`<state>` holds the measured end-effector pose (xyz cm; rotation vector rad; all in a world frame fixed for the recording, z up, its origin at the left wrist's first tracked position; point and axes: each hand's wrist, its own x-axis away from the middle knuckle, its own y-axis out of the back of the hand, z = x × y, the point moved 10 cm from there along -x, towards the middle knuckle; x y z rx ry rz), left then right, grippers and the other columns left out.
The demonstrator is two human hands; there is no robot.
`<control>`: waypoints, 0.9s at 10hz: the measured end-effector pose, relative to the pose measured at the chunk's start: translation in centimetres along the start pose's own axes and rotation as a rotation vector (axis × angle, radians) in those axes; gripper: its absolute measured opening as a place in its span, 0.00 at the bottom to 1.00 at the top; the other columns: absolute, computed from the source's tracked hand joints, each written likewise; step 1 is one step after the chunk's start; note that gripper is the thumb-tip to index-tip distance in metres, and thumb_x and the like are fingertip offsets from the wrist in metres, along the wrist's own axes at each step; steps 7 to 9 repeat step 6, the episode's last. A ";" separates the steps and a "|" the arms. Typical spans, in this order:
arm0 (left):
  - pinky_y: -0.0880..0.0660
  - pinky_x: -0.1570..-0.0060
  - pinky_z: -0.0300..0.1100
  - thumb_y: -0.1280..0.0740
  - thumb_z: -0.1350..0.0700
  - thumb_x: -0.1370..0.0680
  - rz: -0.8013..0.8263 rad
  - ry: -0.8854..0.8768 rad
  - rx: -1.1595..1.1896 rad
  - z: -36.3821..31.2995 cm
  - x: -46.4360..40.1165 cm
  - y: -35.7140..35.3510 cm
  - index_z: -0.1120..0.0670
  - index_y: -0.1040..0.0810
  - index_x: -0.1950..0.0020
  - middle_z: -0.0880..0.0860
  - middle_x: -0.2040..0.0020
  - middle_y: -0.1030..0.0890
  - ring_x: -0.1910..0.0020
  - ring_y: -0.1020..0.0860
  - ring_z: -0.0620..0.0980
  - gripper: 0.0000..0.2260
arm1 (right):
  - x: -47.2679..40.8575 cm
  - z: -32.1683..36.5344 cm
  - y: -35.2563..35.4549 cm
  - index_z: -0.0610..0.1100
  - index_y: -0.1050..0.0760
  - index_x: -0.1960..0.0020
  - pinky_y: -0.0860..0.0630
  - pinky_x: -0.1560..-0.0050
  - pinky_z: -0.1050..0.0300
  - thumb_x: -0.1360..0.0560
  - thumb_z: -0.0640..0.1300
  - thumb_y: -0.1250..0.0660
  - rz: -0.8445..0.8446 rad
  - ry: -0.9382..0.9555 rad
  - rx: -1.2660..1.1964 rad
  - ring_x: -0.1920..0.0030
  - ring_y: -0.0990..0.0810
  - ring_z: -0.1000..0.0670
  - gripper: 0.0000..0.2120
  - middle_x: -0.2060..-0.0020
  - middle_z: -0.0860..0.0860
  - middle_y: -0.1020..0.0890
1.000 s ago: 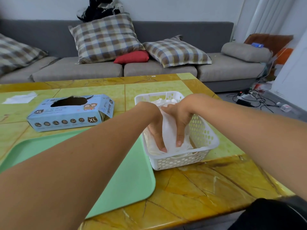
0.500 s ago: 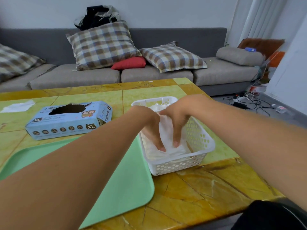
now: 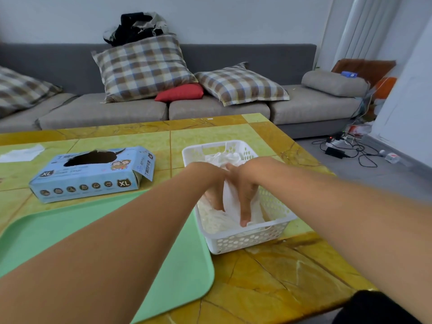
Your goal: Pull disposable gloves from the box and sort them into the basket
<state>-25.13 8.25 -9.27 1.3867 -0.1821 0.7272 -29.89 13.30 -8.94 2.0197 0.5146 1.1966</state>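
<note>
Now both hands, left hand [image 3: 214, 183] and right hand [image 3: 244, 183], have pushed deeper, fingers straight, flattening gloves [image 3: 230, 202] in the basket [image 3: 245, 239] near the table's right edge; placement nearly done.

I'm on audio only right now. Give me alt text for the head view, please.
Both hands, left hand and right hand, press straight-fingered on the white gloves inside the white basket on a yellow table. To its left lie a green tray and the open blue glove box.
</note>
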 end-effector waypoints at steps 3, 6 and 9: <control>0.32 0.30 0.51 0.30 0.35 0.25 -0.254 -0.022 0.180 1.9 3.9 2.2 0.51 0.39 0.21 0.52 0.25 0.30 0.27 0.31 0.55 0.39 | 3.8 -0.3 1.2 0.57 0.61 0.18 0.41 0.23 0.44 0.37 0.66 0.21 -0.076 0.093 -0.156 0.19 0.48 0.46 0.63 0.18 0.56 0.53; 0.32 0.31 0.49 0.32 0.40 0.22 -0.406 -0.030 0.284 4.6 9.8 1.8 0.51 0.32 0.24 0.51 0.26 0.29 0.28 0.31 0.53 0.30 | 8.3 3.7 5.0 0.57 0.39 0.21 0.33 0.28 0.48 0.27 0.64 0.28 -0.189 0.113 -0.168 0.25 0.35 0.47 0.39 0.22 0.55 0.38; 0.32 0.31 0.49 0.32 0.40 0.22 -0.406 -0.030 0.284 4.6 9.8 1.8 0.51 0.32 0.24 0.51 0.26 0.29 0.28 0.31 0.53 0.30 | 8.3 3.7 5.0 0.57 0.39 0.21 0.33 0.28 0.48 0.27 0.64 0.28 -0.189 0.113 -0.168 0.25 0.35 0.47 0.39 0.22 0.55 0.38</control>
